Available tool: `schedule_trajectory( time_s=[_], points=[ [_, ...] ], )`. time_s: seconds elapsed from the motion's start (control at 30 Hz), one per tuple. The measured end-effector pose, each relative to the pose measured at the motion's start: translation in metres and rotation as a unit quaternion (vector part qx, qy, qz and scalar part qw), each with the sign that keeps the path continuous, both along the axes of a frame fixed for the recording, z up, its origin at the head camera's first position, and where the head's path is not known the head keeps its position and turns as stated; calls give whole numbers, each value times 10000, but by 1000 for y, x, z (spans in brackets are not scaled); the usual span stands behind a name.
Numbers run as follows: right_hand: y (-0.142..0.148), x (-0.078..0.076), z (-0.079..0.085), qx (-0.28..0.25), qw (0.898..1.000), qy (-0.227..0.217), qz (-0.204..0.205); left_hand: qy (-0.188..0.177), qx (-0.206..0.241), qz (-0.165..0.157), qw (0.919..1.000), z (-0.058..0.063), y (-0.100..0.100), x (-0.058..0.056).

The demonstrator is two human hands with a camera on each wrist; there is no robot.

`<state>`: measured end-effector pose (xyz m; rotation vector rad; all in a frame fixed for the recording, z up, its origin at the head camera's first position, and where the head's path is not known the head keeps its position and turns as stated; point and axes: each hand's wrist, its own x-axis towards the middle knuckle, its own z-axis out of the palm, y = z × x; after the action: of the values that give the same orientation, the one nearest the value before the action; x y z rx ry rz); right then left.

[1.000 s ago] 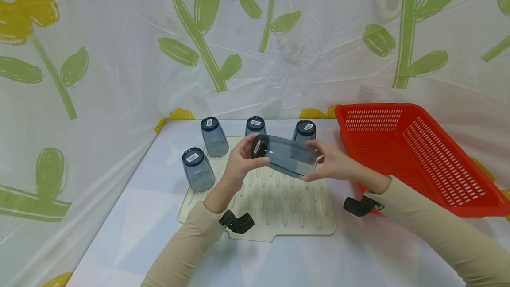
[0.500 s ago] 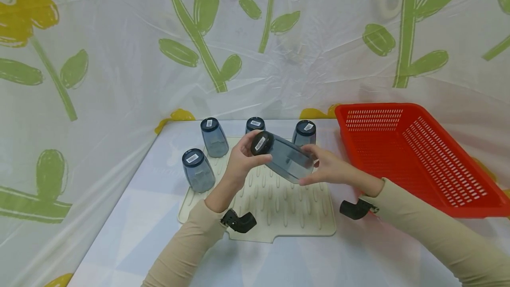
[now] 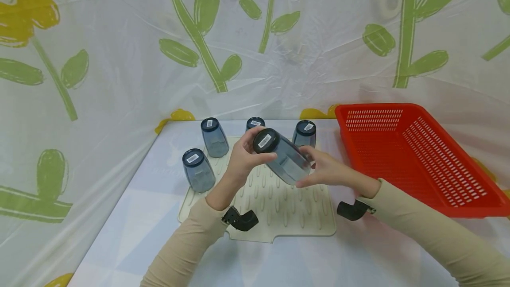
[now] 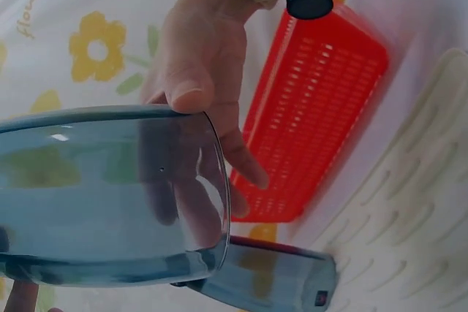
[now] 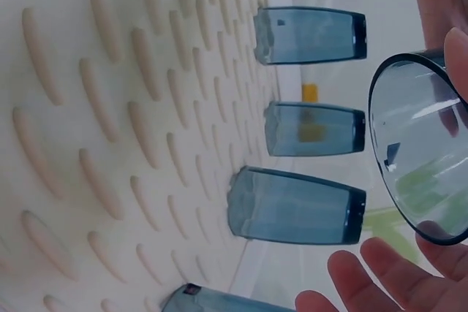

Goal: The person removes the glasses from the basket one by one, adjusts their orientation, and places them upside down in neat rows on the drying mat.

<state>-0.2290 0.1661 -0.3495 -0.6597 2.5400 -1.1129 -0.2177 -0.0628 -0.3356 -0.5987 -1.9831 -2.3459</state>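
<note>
A blue-tinted drinking glass (image 3: 287,163) is held tilted above the mat, its dark labelled base up to the left and its mouth down to the right. My left hand (image 3: 241,159) grips it round the base, thumb in front and fingers behind. At the other end my right hand (image 3: 332,169) pinches the rim between thumb and fingers. The left wrist view shows the right hand (image 4: 208,56) with its thumb on the edge of the glass (image 4: 80,195). In the right wrist view, the rim of the glass (image 5: 384,144) faces the camera above several fingertips (image 5: 351,275).
Several matching glasses stand upside down on the cream ridged mat (image 3: 275,216), including a front left glass (image 3: 199,174), one behind it (image 3: 215,141) and a back right glass (image 3: 304,134). A red perforated basket (image 3: 382,158) sits to the right. A flowered sheet (image 3: 303,70) hangs behind.
The glass has tipped from nearly level to steeper, its mouth end going down and leftward and its base rising slightly. My right hand has shifted left with it, both hands keeping hold.
</note>
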Motion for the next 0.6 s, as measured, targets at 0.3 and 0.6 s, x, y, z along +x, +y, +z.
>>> schedule_trajectory(
  time_s=[0.3,0.6],
  points=[
    [-3,-2,1,88,9998,-131,89,130,-416,44,9990,9,1,1],
    [-1,-2,3,3,9998,13,222,262,-642,-69,9976,16,0,1]
  ],
)
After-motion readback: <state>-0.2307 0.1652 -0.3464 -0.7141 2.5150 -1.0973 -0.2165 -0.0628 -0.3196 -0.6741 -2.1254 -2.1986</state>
